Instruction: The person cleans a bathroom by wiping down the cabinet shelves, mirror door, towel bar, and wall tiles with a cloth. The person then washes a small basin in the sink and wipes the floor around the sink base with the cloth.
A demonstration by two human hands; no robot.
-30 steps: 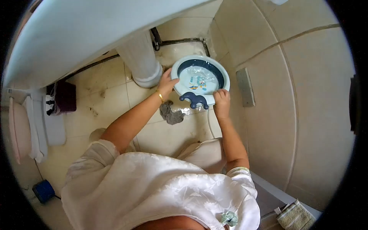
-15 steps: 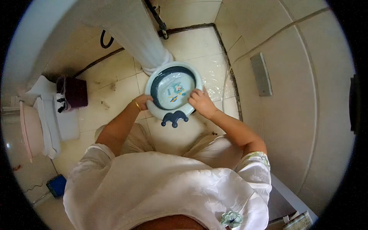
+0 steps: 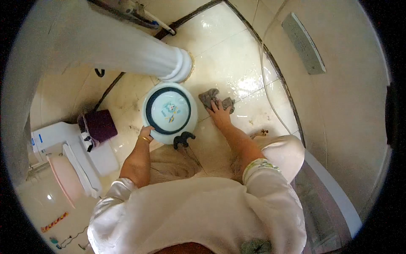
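A pale blue wash basin (image 3: 192,112) with a dark inner band and a cartoon print on its bottom stands on the tiled floor beside the white column. My left hand (image 3: 146,133), with a gold bangle at the wrist, is closed on its lower left rim. A dark crown-shaped piece (image 3: 184,139) sticks out from the rim toward me. To the right of the basin, my right hand (image 3: 220,117) presses on a crumpled grey rag (image 3: 209,96) on the wet tiles. Its fingers lie over the cloth, which bunches out around them.
The white column (image 3: 173,65) rises just behind the basin. A thin hose (image 3: 264,80) runs along the right wall. On the left are a dark purple bin (image 3: 101,127) and a pink basin (image 3: 65,180). A grey plate (image 3: 303,44) is on the right wall.
My right hand has let go of the basin's rim and is now on the grey rag on the floor. The basin now sits farther left in view, with my left hand still on it.
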